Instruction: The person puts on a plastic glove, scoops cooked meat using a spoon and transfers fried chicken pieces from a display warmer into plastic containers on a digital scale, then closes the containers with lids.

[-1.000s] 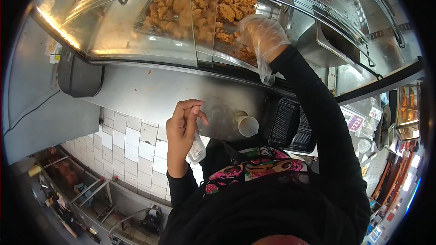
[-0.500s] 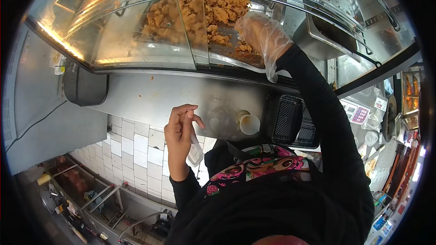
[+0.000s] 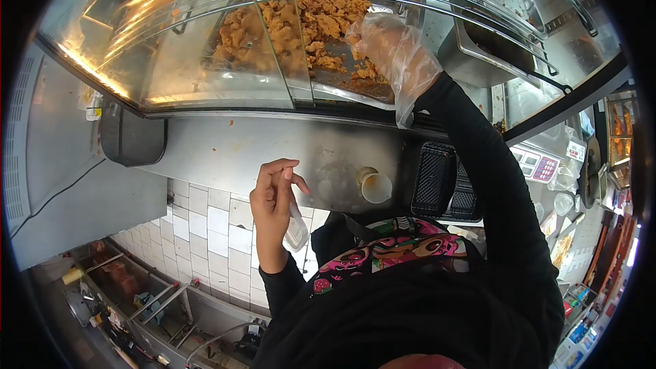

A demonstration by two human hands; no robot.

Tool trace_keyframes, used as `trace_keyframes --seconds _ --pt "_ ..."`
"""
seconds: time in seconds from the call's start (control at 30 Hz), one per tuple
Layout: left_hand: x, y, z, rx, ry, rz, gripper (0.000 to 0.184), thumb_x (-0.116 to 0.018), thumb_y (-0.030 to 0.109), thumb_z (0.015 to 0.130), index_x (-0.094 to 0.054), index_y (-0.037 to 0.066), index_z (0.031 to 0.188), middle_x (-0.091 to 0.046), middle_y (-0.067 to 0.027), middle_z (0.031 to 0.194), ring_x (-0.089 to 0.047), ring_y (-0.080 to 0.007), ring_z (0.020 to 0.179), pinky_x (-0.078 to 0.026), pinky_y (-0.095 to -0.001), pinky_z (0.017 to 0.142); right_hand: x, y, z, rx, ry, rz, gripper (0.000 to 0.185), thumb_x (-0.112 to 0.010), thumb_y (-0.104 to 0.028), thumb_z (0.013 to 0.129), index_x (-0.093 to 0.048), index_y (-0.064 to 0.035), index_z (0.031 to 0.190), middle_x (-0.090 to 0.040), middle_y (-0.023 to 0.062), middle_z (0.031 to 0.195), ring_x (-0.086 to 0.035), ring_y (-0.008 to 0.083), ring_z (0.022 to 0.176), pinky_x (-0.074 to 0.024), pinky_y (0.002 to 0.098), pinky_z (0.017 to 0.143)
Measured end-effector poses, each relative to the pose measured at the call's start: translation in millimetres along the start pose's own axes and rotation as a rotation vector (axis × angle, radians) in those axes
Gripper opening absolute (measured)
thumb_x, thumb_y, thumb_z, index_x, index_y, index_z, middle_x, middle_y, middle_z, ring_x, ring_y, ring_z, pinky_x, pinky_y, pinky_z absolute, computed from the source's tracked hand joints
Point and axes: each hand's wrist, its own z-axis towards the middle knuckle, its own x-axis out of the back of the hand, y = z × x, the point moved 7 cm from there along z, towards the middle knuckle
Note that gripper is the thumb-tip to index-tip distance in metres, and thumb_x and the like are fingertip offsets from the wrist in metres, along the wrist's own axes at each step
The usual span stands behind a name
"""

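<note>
My right hand [image 3: 391,46], in a clear plastic glove, reaches into the glass display case. Its fingers are closed at the edge of the pile of fried chicken [image 3: 328,17], with a brown piece at the fingertips; the glove partly hides it. The chicken lies on a metal tray [image 3: 342,80] with crumbs on its bare part. My left hand [image 3: 275,198] is raised over the counter's front edge, fingers curled. Against its palm sits a small clear plastic container [image 3: 296,231], mostly hidden by the hand.
On the steel counter [image 3: 225,154] stand a translucent cup [image 3: 376,188] and black plastic trays [image 3: 434,174]. The case's frame and wire rack [image 3: 410,3] surround my right arm. Inside the case is a deep metal pan [image 3: 471,61]. A scale [image 3: 536,166] stands at right.
My right hand has shifted slightly left, its fingertips closer to the chicken pile. The left hand keeps its pose. The whole view has tilted a little.
</note>
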Motion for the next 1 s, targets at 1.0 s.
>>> trace_keyframes --seconds 1.0 --pt "11.8 -8.2 -8.0 0.011 0.058 -0.030 0.016 -0.049 0.015 0.099 -0.057 0.003 0.107 -0.063 -0.0051 0.063 -0.040 -0.0018 0.042 -0.029 -0.0185 0.042 12.9 -26.0 -1.0 0.406 0.286 -0.419 0.009 -0.058 -0.010 0.087 -0.063 -0.0032 0.091 -0.065 0.0109 0.082 -0.066 0.0261 0.078 -0.0547 0.0355 0.072"
